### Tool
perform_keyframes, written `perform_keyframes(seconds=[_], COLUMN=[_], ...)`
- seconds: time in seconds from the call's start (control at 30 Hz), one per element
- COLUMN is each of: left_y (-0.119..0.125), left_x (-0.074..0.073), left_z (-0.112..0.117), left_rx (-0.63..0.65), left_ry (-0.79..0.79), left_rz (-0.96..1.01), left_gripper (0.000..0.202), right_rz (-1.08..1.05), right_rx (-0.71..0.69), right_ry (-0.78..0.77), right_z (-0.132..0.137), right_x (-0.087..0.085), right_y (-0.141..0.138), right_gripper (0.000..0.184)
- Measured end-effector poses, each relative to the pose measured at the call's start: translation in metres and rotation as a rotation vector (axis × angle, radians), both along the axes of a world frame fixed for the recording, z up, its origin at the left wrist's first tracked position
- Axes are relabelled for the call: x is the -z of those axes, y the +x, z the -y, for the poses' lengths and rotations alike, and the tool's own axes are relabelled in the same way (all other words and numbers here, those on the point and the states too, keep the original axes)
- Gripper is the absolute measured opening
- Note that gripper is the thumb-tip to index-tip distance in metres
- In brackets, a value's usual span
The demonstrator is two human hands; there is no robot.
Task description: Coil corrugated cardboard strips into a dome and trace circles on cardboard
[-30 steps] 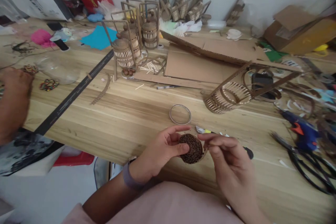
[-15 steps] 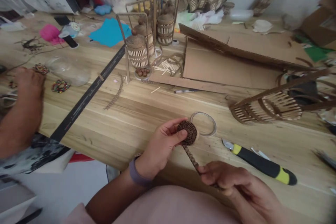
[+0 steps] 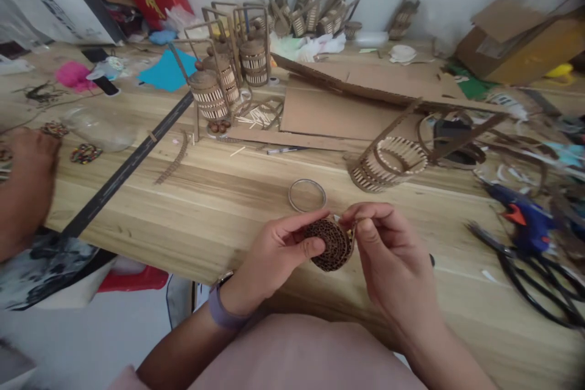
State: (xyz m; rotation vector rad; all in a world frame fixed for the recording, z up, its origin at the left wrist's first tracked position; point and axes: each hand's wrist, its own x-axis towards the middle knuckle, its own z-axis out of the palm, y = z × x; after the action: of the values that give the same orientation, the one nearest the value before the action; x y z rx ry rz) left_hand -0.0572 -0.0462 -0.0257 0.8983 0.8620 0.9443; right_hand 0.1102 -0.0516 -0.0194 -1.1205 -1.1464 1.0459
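A round coil of corrugated cardboard strip [image 3: 334,248] sits in my left hand [image 3: 286,250], thumb on its face and fingers behind it. My right hand [image 3: 388,250] is closed, pinching the strip's loose end between thumb and fingertips at the coil's right edge. Just beyond the coil lies a thin metal-coloured ring [image 3: 290,195] on the wooden table. Behind it to the right, a small basket of cardboard bands and pale sticks [image 3: 365,173] leans on its side with long straps. My right hand covers most of the spot where the utility knife lay.
A blue glue gun [image 3: 525,225] and black-handled scissors [image 3: 525,274] lie at the right. Flattened cardboard [image 3: 329,113] and finished small baskets [image 3: 210,97] stand farther back. A dark strip [image 3: 128,173] crosses the table's left part. Another person's hand [image 3: 31,158] is at far left.
My right hand has risen from below the coil to its right edge, bringing the strip up with it. The view has shifted right, showing the glue gun and scissors.
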Motion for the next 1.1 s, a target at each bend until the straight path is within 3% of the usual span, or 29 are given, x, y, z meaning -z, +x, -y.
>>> perform_keyframes(seconds=[0.2, 0.43, 0.53, 0.67, 0.87, 1.1], left_y=[0.021, 0.019, 0.019, 0.026, 0.045, 0.052], left_x=[-0.011, -0.014, -0.013, -0.008, 0.004, 0.005], left_z=[0.013, 0.0, -0.011, -0.026, -0.036, -0.033], left_rx=[0.044, 0.146, 0.177, 0.206, 0.16, 0.169], left_ry=[0.109, 0.245, 0.154, -0.017, -0.062, 0.168], left_rz=[-0.07, -0.247, -0.266, -0.168, -0.22, -0.488], left_gripper=[0.043, 0.041, 0.049, 0.038, 0.034, 0.032], right_rz=[0.006, -0.09, -0.131, -0.18, -0.115, 0.009], right_rx=[0.0, -0.069, -0.108, -0.155, 0.066, 0.175], right_ry=[0.024, -0.065, -0.12, -0.197, -0.218, -0.238], right_z=[0.017, 0.013, 0.008, 0.002, -0.006, -0.014], right_x=[-0.003, 0.004, 0.01, 0.019, 0.034, 0.033], right_y=[0.017, 0.023, 0.026, 0.033, 0.038, 0.038], right_gripper=[0.018, 0.021, 0.021, 0.023, 0.021, 0.027])
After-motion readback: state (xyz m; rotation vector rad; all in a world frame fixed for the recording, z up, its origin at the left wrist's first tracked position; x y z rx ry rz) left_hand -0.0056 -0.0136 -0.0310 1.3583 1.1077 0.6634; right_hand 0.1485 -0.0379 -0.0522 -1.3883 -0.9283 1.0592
